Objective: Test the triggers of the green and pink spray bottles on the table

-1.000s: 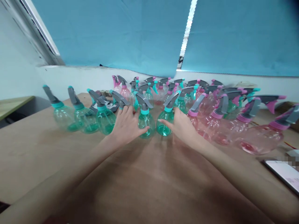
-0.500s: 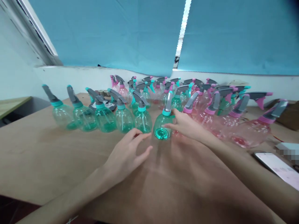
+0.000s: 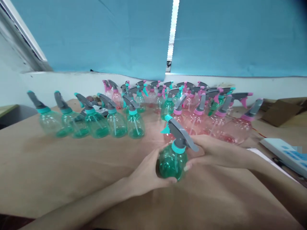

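Observation:
A green spray bottle (image 3: 171, 163) with a teal collar and grey trigger head is near the middle of the table, slightly tilted. My left hand (image 3: 150, 169) is wrapped round its lower left side, thumb across the front near the base. On the bottle's right side, my right hand (image 3: 201, 153) grips it with the thumb at the front; its other fingers are partly hidden. Behind and to the left stands a row of green spray bottles (image 3: 117, 124). Pink spray bottles (image 3: 196, 119) form a row behind my right hand.
More green and pink bottles (image 3: 152, 95) crowd the back of the brown table (image 3: 59, 172). At the right lie a white device with blue buttons (image 3: 285, 155) and a cardboard piece (image 3: 279, 111). Blue cloth (image 3: 107, 35) hangs behind.
The green bottle has moved nearer to me and turned, its nozzle now to the left. My left hand has closed round it. The camera view has shifted right.

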`<state>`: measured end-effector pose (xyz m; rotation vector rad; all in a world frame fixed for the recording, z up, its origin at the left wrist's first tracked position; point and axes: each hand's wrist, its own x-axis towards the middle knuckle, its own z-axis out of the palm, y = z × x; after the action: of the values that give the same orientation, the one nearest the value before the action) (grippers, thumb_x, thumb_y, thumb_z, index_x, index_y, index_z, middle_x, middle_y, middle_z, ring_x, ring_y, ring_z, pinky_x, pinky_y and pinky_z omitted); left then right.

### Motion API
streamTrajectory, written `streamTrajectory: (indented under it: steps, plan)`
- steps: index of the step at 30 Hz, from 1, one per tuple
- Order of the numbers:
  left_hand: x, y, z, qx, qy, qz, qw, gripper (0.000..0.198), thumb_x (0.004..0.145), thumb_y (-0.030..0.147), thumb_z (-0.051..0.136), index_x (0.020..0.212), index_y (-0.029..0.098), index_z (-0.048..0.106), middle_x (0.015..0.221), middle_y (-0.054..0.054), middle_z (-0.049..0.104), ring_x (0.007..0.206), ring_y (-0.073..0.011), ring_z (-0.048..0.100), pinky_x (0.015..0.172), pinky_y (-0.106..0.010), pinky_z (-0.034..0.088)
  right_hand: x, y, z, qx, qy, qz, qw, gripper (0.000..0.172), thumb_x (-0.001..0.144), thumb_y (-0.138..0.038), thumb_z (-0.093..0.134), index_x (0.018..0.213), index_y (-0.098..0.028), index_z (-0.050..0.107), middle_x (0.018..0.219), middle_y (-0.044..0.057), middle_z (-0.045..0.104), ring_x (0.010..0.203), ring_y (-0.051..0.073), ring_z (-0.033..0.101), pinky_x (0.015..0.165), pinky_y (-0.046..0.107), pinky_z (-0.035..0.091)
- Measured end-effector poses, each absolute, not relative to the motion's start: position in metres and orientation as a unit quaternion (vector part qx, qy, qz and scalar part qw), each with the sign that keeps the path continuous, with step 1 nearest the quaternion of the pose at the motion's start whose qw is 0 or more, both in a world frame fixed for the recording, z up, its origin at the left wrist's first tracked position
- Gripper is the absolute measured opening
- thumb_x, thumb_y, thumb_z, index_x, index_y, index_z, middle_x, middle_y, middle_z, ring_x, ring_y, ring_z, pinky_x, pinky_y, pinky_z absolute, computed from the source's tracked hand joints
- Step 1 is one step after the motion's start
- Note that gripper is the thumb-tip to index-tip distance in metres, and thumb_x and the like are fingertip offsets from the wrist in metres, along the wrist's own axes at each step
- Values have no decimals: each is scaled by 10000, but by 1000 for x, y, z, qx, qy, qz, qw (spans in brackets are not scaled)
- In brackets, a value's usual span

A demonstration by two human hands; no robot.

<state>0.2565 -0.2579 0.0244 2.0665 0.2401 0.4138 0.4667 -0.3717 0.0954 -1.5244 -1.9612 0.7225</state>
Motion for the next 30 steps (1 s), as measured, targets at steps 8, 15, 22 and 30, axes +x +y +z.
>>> streamTrajectory:
  steps: [8, 15, 22, 30]
  plan:
    - [288, -271, 10, 856, 87, 186, 475, 900, 657, 382, 848, 1395, 291, 340, 1417, -89, 483, 1295, -329, 467, 1070, -529, 389, 460, -386, 85, -630, -628, 211, 405, 611, 671, -434, 791, 1220, -289, 567, 1136, 38, 684, 1010, 290, 661, 749, 375, 582]
    - [312, -281, 2, 864, 83, 179, 464, 954, 601, 472, 868, 1373, 233, 359, 1356, -127, 506, 1261, -340, 480, 1044, -524, 414, 449, -380, 87, -665, -560, 106, 482, 154, 760, -375, 624, 874, -276, 588, 804, 18, 667, 681, 227, 661, 607, 365, 562]
    - [316, -273, 0, 885, 63, 151, 436, 1017, 563, 588, 843, 1373, 220, 352, 1390, -154, 467, 1266, -352, 469, 1049, -536, 400, 455, -382, 85, -683, -549, 88, 475, 83, 710, -277, 513, 789, -267, 537, 605, -26, 553, 498, 175, 542, 472, 315, 493]
    - [306, -234, -1, 972, 47, 101, 209, 992, 679, 714, 680, 1450, 214, 304, 1455, -182, 399, 1346, -383, 353, 1076, -581, 321, 455, -375, 95, -685, -551, 111, 464, 59, 639, -208, 479, 642, -263, 501, 502, -58, 439, 425, 125, 418, 427, 253, 421]
